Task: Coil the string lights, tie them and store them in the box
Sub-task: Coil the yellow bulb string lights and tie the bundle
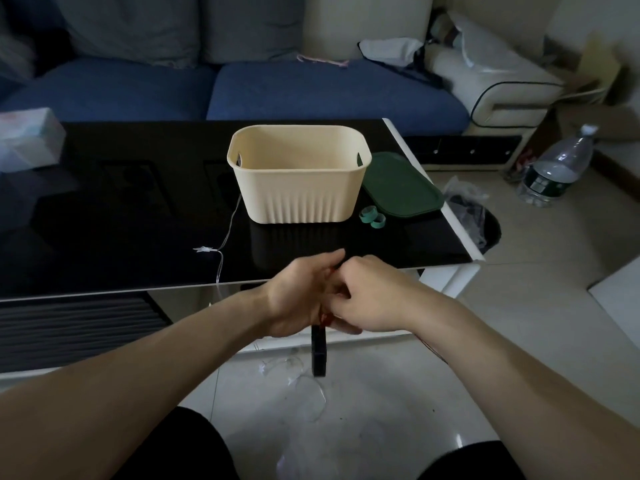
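Note:
A thin clear string light wire (228, 230) with a small star (202, 250) runs from the cream box (298, 181) across the black table (121, 209) and over its front edge. More wire and stars lie on the floor (294, 375). My left hand (301, 292) and right hand (367, 296) meet just in front of the table edge, fingers curled around red wire between them. A black battery pack (318, 355) hangs below the hands. Two green tie loops (372, 217) sit right of the box.
A green lid (401, 185) lies right of the box. A tissue pack (27, 140) sits at the table's far left. A blue sofa (242, 88) stands behind, a water bottle (557, 168) and a black bag (474, 216) on the floor at right.

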Tool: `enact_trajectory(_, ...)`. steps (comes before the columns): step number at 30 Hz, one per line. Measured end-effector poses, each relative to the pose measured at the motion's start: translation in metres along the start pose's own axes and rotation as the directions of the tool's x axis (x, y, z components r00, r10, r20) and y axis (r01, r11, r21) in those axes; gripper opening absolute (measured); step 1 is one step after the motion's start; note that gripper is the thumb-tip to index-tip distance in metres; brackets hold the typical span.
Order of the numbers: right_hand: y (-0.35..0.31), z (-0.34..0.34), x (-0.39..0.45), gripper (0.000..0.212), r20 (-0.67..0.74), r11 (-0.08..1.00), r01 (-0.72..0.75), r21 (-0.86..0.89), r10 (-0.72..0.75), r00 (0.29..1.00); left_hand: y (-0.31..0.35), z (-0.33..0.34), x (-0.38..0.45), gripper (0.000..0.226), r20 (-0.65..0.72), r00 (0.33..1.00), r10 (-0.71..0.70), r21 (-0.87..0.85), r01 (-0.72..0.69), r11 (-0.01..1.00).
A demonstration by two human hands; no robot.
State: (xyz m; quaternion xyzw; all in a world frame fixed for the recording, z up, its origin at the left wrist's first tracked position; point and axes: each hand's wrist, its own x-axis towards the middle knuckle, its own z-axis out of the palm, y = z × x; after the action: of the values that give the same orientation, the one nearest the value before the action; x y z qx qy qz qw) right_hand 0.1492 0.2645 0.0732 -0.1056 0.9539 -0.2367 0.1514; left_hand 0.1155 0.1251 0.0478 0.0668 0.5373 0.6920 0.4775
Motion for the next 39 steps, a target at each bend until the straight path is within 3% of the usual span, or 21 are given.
enact_trajectory(8,0.017,-0.011,-0.006,0.013,-0.125,0.986,-0.009,0.169,0.030,0.992,-0.001,-0.001,0.007,0.052,-0.065,0.998,0.016,0.213,-0.002,0.977)
enact_trajectory(13,0.029,-0.028,-0.013,0.030,-0.140,0.968,-0.023,0.251,0.060,0.988,-0.004,-0.002,0.013,0.060,0.064,0.998,-0.021,0.269,0.003,0.963)
enact_trajectory(17,0.043,-0.036,-0.015,0.036,-0.117,0.958,-0.052,0.281,0.088,0.989,-0.005,-0.002,0.011,0.050,0.205,0.977,-0.057,0.251,0.004,0.968)
enact_trajectory(21,0.056,-0.036,-0.017,0.040,-0.073,0.955,-0.091,0.284,0.116,0.991,-0.007,-0.003,0.010,0.057,0.213,0.976,-0.049,0.262,-0.009,0.965)
enact_trajectory(25,0.064,-0.033,-0.016,0.046,-0.143,0.943,-0.065,0.326,0.117,0.983,-0.008,0.001,0.008,0.053,0.235,0.972,-0.020,0.274,-0.047,0.961)
enact_trajectory(31,0.071,-0.028,-0.016,0.035,-0.227,0.946,-0.028,0.324,0.107,0.968,0.000,0.007,0.004,0.037,0.077,0.996,0.040,0.246,-0.058,0.967)
enact_trajectory(36,0.071,-0.028,-0.017,0.034,-0.179,0.952,-0.072,0.297,0.129,0.975,0.007,0.009,0.003,0.032,-0.003,0.989,0.151,0.000,-0.151,0.989)
enact_trajectory(39,0.073,-0.029,-0.018,0.037,-0.138,0.941,-0.122,0.315,0.172,0.975,0.013,0.007,0.003,0.031,-0.132,0.961,0.243,-0.150,-0.262,0.953)
